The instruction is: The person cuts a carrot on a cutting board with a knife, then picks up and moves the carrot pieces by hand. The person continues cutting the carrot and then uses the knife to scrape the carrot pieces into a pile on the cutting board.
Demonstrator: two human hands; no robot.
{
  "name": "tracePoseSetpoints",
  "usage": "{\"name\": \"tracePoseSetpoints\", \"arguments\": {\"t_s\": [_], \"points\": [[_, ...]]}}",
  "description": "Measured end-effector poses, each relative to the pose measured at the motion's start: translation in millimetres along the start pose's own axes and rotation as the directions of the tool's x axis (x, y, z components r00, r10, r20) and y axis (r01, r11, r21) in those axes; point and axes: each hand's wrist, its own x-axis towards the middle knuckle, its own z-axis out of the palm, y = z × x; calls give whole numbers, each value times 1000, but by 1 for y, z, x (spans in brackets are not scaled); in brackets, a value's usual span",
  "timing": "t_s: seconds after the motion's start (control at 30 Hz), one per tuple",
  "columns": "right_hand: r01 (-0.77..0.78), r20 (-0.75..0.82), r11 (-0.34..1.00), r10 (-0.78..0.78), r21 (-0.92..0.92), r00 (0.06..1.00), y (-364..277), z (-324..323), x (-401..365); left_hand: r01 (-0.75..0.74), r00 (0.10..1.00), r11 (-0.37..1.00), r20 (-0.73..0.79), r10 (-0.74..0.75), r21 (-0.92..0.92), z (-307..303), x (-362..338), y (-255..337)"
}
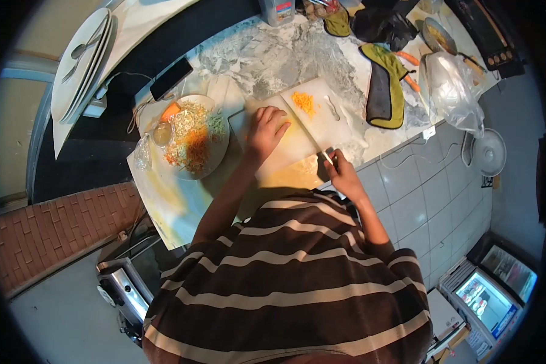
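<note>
Stretching across the white board (337,129), the knife (303,124) lies between the left hand (265,132) and the chopped orange pieces (303,104). Its handle (328,158) sits in the closed right hand (343,174). The left hand is partly open, fingers bent, by pale yellow food (290,130); whether it grips any, I cannot tell. Left of it stands a plate (217,162) of shreds.

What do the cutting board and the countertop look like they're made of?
Cutting board: probably smooth plastic, being evenly whitish with no visible wood grain.

Countertop: stone or a marble-look covering, with a slight sheen; its grey-and-white veining fits either.
</note>
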Motion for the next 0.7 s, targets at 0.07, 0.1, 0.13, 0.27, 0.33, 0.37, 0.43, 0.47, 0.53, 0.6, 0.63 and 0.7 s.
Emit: {"name": "tracePoseSetpoints", "arguments": {"t_s": [0.07, 0.1, 0.13, 0.27, 0.33, 0.37, 0.43, 0.47, 0.53, 0.6, 0.63, 0.7], "points": [[-57, 7, 998, 58, -24, 998, -7, -4, 2, 121, 990, 992, -65, -123, -28, 4, -8, 7], [-123, 23, 992, 123, -24, 992, -15, -6, 0, 163, 980, 986, -115, -160, 19, 11, -13, 7], [-70, 23, 997, 70, 10, 997, -4, -3, 0, 157, 980, 988, -125, -153, 17, 14, -14, 9], [28, 66, 998, -31, 56, 997, 17, 2, 5, 173, 977, 976, -148, -152, 134, 18, -5, 14], [-99, 111, 994, 104, -51, 988, 3, -7, 6, 189, 978, 970, -115, -173, 153, 22, -6, 15], [-80, 104, 995, 86, -59, 991, -2, -9, 6, 190, 977, 971, -127, -171, 147, 25, -6, 13], [-60, 85, 996, 66, -66, 994, 3, -6, 4, 195, 975, 972, -138, -176, 134, 31, -8, 15], [-23, 61, 997, 28, -74, 998, 3, -6, 5, 246, 962, 966, -146, -233, 80, 31, -9, 17], [-59, 75, 995, 66, -81, 995, -3, -7, 5, 291, 946, 956, -155, -284, 30, 29, -7, 19], [-88, 135, 988, 105, -126, 985, -5, -4, 7, 204, 971, 975, -146, -190, 90, 25, -8, 20], [-72, 144, 990, 89, -120, 986, -6, -4, 6, 204, 971, 975, -143, -190, 90, 26, -8, 17], [-46, 107, 994, 57, -94, 993, -1, 3, 7, 202, 974, 976, -120, -192, 82, 29, -10, 13]]}}
